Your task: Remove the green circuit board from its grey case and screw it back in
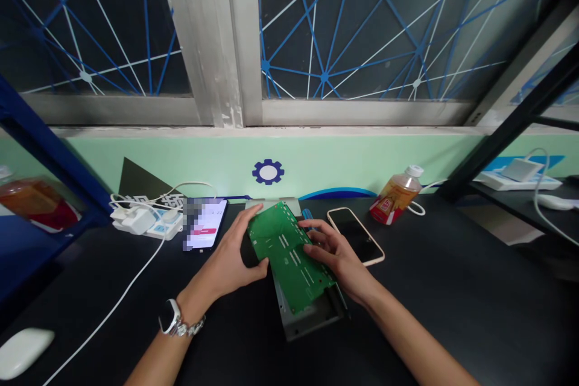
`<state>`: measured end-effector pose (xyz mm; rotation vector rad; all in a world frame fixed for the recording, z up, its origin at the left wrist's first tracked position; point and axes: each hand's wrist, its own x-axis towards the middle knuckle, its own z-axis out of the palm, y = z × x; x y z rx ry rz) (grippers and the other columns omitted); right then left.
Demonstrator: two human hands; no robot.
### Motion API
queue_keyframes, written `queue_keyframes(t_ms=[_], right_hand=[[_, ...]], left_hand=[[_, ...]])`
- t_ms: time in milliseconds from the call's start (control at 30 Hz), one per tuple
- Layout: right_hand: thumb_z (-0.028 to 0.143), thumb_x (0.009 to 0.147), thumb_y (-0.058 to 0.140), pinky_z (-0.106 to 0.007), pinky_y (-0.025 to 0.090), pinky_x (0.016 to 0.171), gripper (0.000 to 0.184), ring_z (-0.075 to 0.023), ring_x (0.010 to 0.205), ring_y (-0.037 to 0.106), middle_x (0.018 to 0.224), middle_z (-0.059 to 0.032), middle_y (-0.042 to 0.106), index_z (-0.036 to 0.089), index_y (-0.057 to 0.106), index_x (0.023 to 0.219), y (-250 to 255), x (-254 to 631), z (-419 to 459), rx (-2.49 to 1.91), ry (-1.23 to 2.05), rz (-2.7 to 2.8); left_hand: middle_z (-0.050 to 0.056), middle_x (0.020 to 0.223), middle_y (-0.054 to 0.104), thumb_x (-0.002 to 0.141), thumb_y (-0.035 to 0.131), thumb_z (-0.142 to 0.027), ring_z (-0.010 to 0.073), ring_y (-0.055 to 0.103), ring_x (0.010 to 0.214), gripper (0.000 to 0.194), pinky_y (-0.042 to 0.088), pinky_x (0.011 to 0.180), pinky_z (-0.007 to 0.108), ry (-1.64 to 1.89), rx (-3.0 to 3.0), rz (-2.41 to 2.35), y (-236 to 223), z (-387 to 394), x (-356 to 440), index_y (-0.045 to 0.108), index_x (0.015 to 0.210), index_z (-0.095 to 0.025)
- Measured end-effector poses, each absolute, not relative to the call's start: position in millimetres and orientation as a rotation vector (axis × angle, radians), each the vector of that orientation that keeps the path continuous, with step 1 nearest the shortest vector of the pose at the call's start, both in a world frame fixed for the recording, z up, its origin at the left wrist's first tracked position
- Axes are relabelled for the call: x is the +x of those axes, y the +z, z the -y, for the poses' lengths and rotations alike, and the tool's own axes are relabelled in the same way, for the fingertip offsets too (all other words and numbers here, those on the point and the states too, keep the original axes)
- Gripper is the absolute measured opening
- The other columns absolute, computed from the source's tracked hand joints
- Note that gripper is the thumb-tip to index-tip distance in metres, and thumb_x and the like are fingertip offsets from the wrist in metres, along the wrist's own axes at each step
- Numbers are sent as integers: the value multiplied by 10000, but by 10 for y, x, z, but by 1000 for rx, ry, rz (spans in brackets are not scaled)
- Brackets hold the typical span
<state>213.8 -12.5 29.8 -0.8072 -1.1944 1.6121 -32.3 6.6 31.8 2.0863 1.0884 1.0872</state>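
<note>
A green circuit board [289,256] lies tilted over a grey metal tray [312,318] on the dark table, near the middle. My left hand [237,256] grips the board's left edge, thumb near its lower left side and fingers reaching its far corner. My right hand [332,250] holds the board's right edge, fingers spread on its top face. A watch sits on my left wrist.
A lit phone [205,223] lies left of the board; a dark phone [357,235] lies to its right. A bottle of amber drink [397,194] leans behind. A white power strip [145,218] with chargers and a cable sits far left. A white mouse [22,350] rests near the left edge.
</note>
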Motion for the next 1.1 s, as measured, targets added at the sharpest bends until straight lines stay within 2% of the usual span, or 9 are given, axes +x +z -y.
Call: queue_keyframes(t_ms=[167,267,333,400,533,733,867,967,1100], right_hand=[[272,828,751,-287,501,707,451,-148,795,630,929,26,601,304,489,1193,222,2084,97,-755,1603,1153],[271,798,779,-268,497,673,517,-144,780,638,938,28,610,311,458,1201,212,2052,90,-767,1575,1136],[265,767,805,-264,496,682,553,-135,766,639,942,26,626,301,469,1205,201,2039,75,-782,1553,1139],[274,734,829,-272,497,719,539,-132,770,642,937,20,649,270,522,1177,185,2037,51,-817,1525,1156],[355,710,838,-318,497,793,369,-164,790,647,869,-12,686,194,660,991,155,2065,15,-915,1480,1285],[373,792,772,-244,317,493,228,-103,540,414,617,35,512,185,663,724,162,2126,48,-1144,960,1538],[417,860,692,-248,355,465,232,-133,514,498,585,27,568,205,682,954,183,2132,52,-1077,1177,1474],[388,833,715,-272,455,516,337,-181,645,623,779,-36,695,205,665,1111,182,2136,35,-1018,1304,1396],[254,803,705,-317,524,733,451,-198,881,658,1043,-64,697,230,629,1247,185,2169,15,-927,1302,1370]], left_hand=[[150,1511,379,700,802,-276,331,440,1338,914,441,1061,496,1262,1875,-1235,239,-180,-427,329,1483,-257],[129,1172,650,739,790,-335,253,656,1006,577,554,852,414,1085,1630,-1144,184,-243,-490,559,1245,-184],[75,906,705,801,738,-357,197,683,793,304,563,727,350,950,1514,-1019,182,-251,-498,645,1013,-160],[43,779,696,845,694,-364,168,675,686,209,550,639,300,927,1435,-938,203,-236,-476,652,891,-165],[32,743,693,871,672,-369,153,670,629,199,532,584,268,995,1366,-916,253,-186,-396,644,875,-172],[77,827,738,881,676,-358,167,697,677,210,522,592,267,1040,1234,-898,279,-137,-326,645,931,-157],[101,901,754,876,695,-322,180,712,729,197,532,635,274,1007,1141,-821,295,-121,-348,630,951,-152],[99,930,745,883,688,-305,180,710,762,200,540,661,271,975,1093,-772,306,-125,-389,645,1002,-150],[51,841,694,888,679,-321,137,665,741,217,538,650,229,941,1078,-781,315,-141,-425,686,1026,-154]])
